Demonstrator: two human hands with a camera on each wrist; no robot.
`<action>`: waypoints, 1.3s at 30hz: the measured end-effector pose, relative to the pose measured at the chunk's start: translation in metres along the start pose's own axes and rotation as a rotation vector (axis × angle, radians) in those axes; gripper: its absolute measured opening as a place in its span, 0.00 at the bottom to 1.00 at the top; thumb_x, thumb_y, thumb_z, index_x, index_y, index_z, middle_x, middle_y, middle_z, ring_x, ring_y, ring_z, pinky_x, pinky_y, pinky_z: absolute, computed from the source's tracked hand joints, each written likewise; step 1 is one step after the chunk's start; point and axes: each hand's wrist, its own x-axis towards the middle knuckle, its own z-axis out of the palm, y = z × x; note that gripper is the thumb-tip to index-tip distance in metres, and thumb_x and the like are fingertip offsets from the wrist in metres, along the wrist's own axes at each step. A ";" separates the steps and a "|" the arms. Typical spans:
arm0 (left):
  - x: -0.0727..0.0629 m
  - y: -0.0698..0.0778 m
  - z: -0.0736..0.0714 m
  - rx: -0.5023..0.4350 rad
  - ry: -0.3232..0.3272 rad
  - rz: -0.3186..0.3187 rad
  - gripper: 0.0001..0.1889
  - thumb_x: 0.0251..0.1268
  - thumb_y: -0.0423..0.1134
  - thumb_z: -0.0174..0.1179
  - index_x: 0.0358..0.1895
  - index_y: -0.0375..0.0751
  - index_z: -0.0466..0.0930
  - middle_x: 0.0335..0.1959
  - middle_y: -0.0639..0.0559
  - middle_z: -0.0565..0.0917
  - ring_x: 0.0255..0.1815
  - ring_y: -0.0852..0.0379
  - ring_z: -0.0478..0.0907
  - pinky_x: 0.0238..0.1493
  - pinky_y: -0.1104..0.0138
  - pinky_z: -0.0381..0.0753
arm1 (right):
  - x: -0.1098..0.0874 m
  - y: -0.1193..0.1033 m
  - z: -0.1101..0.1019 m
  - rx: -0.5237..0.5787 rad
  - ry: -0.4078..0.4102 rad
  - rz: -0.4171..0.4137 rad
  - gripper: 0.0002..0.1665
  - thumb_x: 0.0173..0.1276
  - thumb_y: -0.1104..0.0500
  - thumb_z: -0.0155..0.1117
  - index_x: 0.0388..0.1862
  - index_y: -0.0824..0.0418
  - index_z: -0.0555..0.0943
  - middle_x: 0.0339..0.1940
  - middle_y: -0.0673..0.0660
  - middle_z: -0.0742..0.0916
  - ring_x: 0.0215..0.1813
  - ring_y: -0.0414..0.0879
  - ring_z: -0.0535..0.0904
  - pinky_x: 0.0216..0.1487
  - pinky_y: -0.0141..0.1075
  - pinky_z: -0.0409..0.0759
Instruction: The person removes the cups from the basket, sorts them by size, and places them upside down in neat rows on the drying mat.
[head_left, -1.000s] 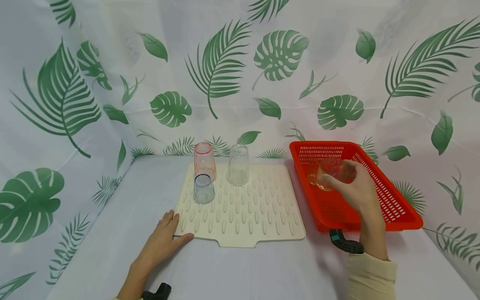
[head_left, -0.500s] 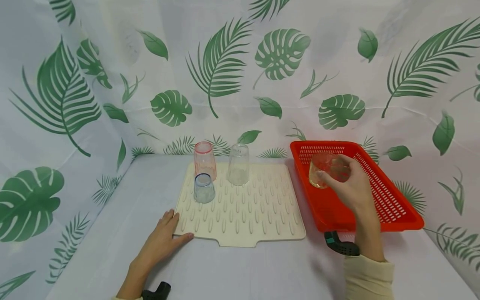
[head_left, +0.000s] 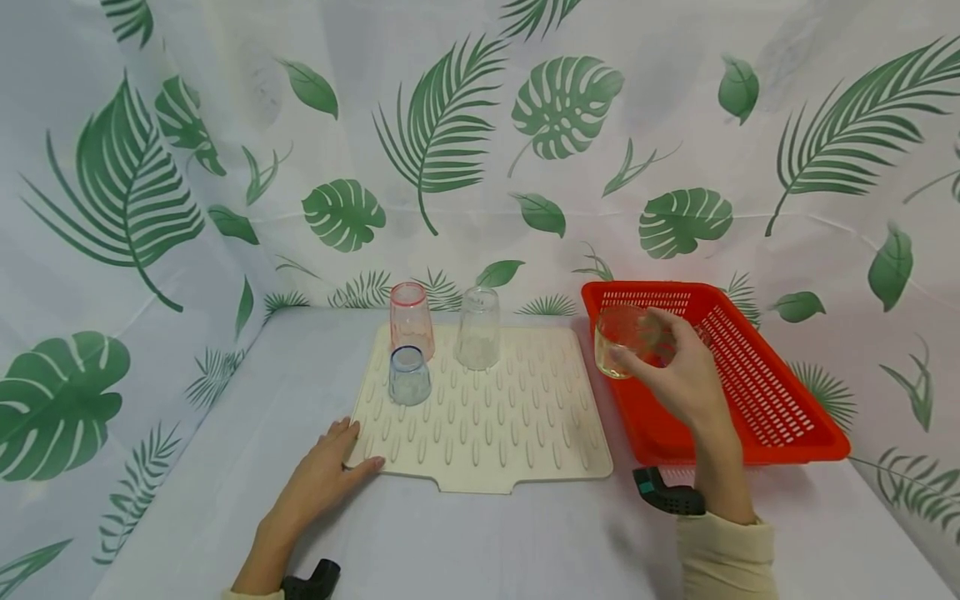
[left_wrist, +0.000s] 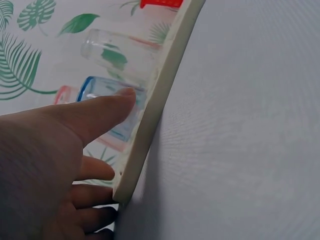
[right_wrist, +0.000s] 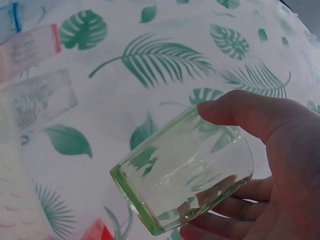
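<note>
My right hand (head_left: 686, 375) holds a clear drinking glass (head_left: 617, 346) above the left side of the red basket. Thumb and fingers grip it from opposite sides; in the right wrist view this glass (right_wrist: 175, 175) looks faintly green, with a thick base. At the left front corner of the cream ridged draining mat (head_left: 540, 433), my left hand (head_left: 315, 471) rests with relaxed fingers. On the mat stand a pink-tinted glass with a red rim (head_left: 411, 325), a short glass with a blue rim (head_left: 409, 383) and a tall clear glass (head_left: 477, 333).
The red plastic basket (head_left: 667, 437), with slotted walls, sits right of the mat on a white-covered table (head_left: 480, 550). A leaf-print curtain (head_left: 465, 250) stands behind them. Something faintly transparent shows behind my right hand in the basket, too unclear to name.
My right hand has lifted the glass within the basket and carried it left, toward the basket's mat-side edge. The left hand and the glasses on the mat have stayed in place.
</note>
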 end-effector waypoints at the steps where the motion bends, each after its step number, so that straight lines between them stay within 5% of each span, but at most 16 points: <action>1: 0.000 0.000 0.000 0.000 0.003 0.001 0.47 0.66 0.62 0.61 0.74 0.26 0.60 0.77 0.28 0.58 0.78 0.27 0.53 0.75 0.35 0.57 | -0.001 -0.001 0.000 0.003 -0.002 -0.003 0.51 0.64 0.45 0.72 0.78 0.62 0.59 0.69 0.69 0.73 0.68 0.68 0.70 0.64 0.65 0.74; 12: 0.005 0.026 -0.018 0.015 0.084 0.104 0.44 0.68 0.59 0.61 0.74 0.27 0.61 0.76 0.30 0.63 0.76 0.32 0.61 0.73 0.40 0.64 | -0.005 -0.011 0.005 -0.005 -0.015 -0.023 0.52 0.63 0.45 0.73 0.79 0.60 0.59 0.70 0.68 0.74 0.69 0.66 0.70 0.64 0.64 0.75; 22: 0.012 0.089 -0.046 -0.105 0.136 0.315 0.43 0.66 0.61 0.62 0.76 0.38 0.61 0.77 0.42 0.67 0.77 0.42 0.64 0.74 0.45 0.68 | -0.011 -0.026 0.017 0.016 -0.069 -0.098 0.48 0.63 0.45 0.73 0.77 0.58 0.63 0.66 0.64 0.77 0.66 0.61 0.74 0.66 0.60 0.77; 28: 0.012 0.127 -0.048 -0.175 0.136 0.402 0.42 0.66 0.60 0.63 0.76 0.42 0.63 0.76 0.48 0.68 0.77 0.46 0.67 0.73 0.47 0.70 | -0.016 -0.035 0.025 0.061 -0.124 -0.147 0.45 0.63 0.49 0.74 0.75 0.57 0.66 0.65 0.60 0.80 0.64 0.57 0.77 0.66 0.58 0.77; 36: 0.016 0.160 -0.040 -0.269 0.075 0.444 0.42 0.64 0.62 0.63 0.77 0.49 0.62 0.77 0.55 0.67 0.78 0.51 0.64 0.75 0.47 0.68 | -0.021 -0.042 0.039 0.122 -0.186 -0.271 0.44 0.59 0.57 0.76 0.73 0.60 0.68 0.62 0.57 0.83 0.62 0.51 0.79 0.58 0.21 0.76; 39: 0.018 0.168 -0.037 -0.328 0.059 0.489 0.41 0.65 0.60 0.65 0.77 0.49 0.62 0.76 0.55 0.68 0.77 0.52 0.66 0.74 0.50 0.70 | -0.023 -0.045 0.044 0.164 -0.224 -0.294 0.43 0.58 0.59 0.77 0.72 0.60 0.69 0.62 0.56 0.82 0.61 0.52 0.79 0.61 0.24 0.77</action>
